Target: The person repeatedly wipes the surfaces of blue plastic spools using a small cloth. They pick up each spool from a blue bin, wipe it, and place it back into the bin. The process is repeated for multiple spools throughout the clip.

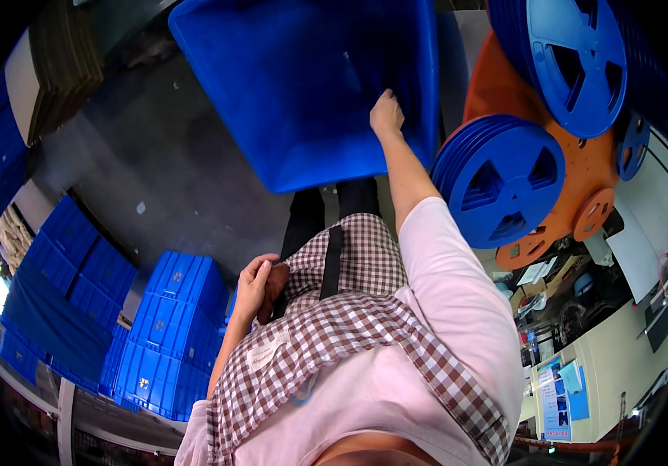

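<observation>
A large blue plastic tub point(287, 175) stands in front of me, its wide mouth facing up. My right hand point(387, 115) reaches over its inside, near the right wall. The fingers are curled closed, and whatever they may hold is hidden by the hand. My left hand point(253, 286) hangs beside my left hip, at the edge of my brown-and-white checked apron point(365, 248). Its fingers are loosely bent and partly in shadow, with nothing visible in them.
Blue reels point(514, 186) on an orange machine frame point(497, 70) stand close on my right. Beyond them is a pale cabinet point(621, 373). Stacked blue crates point(170, 334) stand at the left, with flattened cardboard point(58, 66) farther off. Grey floor point(163, 163) lies between.
</observation>
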`<control>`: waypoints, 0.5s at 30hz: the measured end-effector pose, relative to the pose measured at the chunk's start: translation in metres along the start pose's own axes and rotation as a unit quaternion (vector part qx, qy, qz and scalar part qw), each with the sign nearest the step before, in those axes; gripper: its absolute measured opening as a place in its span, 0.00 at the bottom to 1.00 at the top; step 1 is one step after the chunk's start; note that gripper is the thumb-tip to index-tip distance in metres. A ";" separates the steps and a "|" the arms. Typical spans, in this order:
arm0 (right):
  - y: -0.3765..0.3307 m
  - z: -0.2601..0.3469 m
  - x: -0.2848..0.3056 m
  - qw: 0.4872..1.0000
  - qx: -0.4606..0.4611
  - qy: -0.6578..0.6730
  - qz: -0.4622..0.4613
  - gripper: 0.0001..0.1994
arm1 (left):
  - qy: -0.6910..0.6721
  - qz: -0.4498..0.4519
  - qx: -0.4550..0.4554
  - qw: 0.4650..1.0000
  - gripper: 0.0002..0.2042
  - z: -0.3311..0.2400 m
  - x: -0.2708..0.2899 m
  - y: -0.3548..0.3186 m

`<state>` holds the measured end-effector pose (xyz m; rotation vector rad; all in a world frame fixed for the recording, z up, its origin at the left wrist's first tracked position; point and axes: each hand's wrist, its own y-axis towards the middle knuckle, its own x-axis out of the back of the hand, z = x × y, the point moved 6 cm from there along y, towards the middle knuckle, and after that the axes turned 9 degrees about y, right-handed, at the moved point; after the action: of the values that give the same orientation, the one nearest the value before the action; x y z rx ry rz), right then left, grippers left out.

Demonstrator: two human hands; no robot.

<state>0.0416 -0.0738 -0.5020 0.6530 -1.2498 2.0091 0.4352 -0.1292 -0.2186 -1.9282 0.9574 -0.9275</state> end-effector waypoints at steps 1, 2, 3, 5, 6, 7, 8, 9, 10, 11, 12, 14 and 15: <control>-0.001 -0.003 -0.004 1.000 -0.022 -0.010 0.008 0.14 | 0.013 -0.002 -0.003 1.000 0.13 -0.003 0.001 0.000; 0.000 -0.006 -0.006 0.999 -0.035 0.000 0.016 0.15 | 0.015 -0.005 -0.005 1.000 0.13 -0.005 0.003 0.001; 0.001 -0.006 -0.006 0.998 -0.048 0.010 0.025 0.16 | 0.017 -0.008 -0.006 1.000 0.13 -0.006 0.004 0.000; 0.006 -0.011 -0.004 0.993 -0.097 0.038 0.062 0.17 | 0.014 -0.017 -0.014 1.000 0.13 -0.006 0.007 0.001; 0.006 -0.015 -0.003 0.988 -0.123 0.051 0.080 0.17 | 0.009 -0.021 -0.021 1.000 0.13 -0.004 0.008 0.002; 0.006 -0.017 -0.002 0.989 -0.119 0.047 0.070 0.17 | 0.005 -0.024 -0.028 0.999 0.13 -0.003 0.010 0.004; 0.005 -0.018 -0.004 0.990 -0.117 0.044 0.060 0.17 | 0.009 -0.016 -0.033 0.999 0.13 -0.004 0.012 0.008; -0.002 -0.022 -0.003 0.991 -0.118 0.036 0.052 0.17 | 0.010 -0.004 -0.034 0.999 0.13 -0.003 0.011 0.011; -0.009 -0.024 -0.006 0.990 -0.122 0.036 0.054 0.18 | 0.012 0.010 -0.035 0.999 0.13 -0.004 0.011 0.015; -0.017 -0.025 -0.010 0.990 -0.127 0.037 0.056 0.19 | 0.033 0.018 -0.039 0.999 0.13 -0.007 0.012 0.021; -0.029 -0.026 -0.018 0.989 -0.118 0.041 0.079 0.20 | 0.050 0.026 -0.040 0.998 0.13 -0.006 0.011 0.028; -0.049 -0.029 -0.032 0.991 -0.047 0.072 0.099 0.19 | 0.044 0.059 -0.068 0.995 0.13 -0.022 0.007 0.050; -0.072 -0.026 -0.030 0.989 0.001 0.095 0.111 0.17 | 0.064 0.074 -0.066 0.993 0.12 -0.020 0.008 0.061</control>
<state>0.1136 -0.0363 -0.4927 0.3243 -1.2496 2.1953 0.4047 -0.1679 -0.2608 -1.8935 1.2485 -0.9304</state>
